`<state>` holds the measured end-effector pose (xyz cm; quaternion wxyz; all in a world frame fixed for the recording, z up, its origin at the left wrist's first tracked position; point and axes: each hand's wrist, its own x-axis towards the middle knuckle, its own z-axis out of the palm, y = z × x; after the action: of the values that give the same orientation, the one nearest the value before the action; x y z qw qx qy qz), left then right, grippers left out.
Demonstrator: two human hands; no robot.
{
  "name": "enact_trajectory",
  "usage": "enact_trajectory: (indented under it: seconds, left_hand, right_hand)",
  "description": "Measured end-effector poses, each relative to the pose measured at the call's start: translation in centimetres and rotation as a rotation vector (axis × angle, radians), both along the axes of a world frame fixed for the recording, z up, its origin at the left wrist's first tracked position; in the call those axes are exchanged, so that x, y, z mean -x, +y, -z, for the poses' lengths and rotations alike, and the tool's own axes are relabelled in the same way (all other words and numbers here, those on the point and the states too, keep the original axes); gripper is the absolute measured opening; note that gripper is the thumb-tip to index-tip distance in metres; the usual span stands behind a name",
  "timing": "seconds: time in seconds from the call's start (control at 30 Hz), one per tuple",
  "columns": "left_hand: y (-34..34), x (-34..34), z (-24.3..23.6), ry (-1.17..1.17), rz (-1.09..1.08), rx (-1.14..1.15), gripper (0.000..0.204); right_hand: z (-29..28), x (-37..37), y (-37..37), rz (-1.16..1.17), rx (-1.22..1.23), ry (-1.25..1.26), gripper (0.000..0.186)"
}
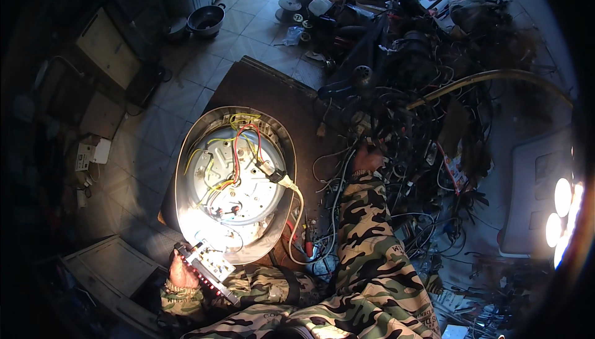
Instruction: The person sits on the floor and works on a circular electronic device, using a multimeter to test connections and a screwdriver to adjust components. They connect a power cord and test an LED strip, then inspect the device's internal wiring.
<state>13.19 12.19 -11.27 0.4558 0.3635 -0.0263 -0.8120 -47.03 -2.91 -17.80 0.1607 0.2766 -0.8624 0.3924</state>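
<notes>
Grasping a narrow panel (pixel 217 266) with small red dots along its edge: left hand (pixel 181 274), fingers wrapped on its outer end. Panel location: low in front of the person, just beside the near rim of an oval housing (pixel 180 181); contact with the rim cannot be told. Housing lies on a brown board (pixel 238 85), its underside facing up, brightly lit at the near end. Inside: round metal base (pixel 207 153), red and yellow wires (pixel 237 153) over it. Pale cord (pixel 301 206) curves from a connector (pixel 282 179) at the right side. Right hand (pixel 369 158) is extended into a tangle of dark cables (pixel 406 131); I cannot tell whether it grips anything. Dark pot (pixel 206 20) sits on the tiled floor (pixel 242 44) beyond.
</notes>
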Motion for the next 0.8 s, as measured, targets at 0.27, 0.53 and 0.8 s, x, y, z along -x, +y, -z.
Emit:
enact_trajectory:
  seconds: [0.27, 0.53, 0.8]
  left_hand:
    - [0.3, -0.5, 1.8, 0.056, 0.025, -0.039, 0.034]
    - [-0.1, 1.1, 0.1, 0.062, -0.069, 0.048, 0.036]
    - [-0.8, 1.4, -0.2, 0.086, -0.011, 0.026, 0.044]
  right_hand:
    - [0.3, 0.2, -0.5, -0.033, 0.120, -0.131, 0.048]
    - [-0.9, -0.9, -0.8, -0.071, -0.016, -0.030, 0.052]
    - [4.0, 5.9, -0.1, 0.097, -0.161, 0.366, 0.053]
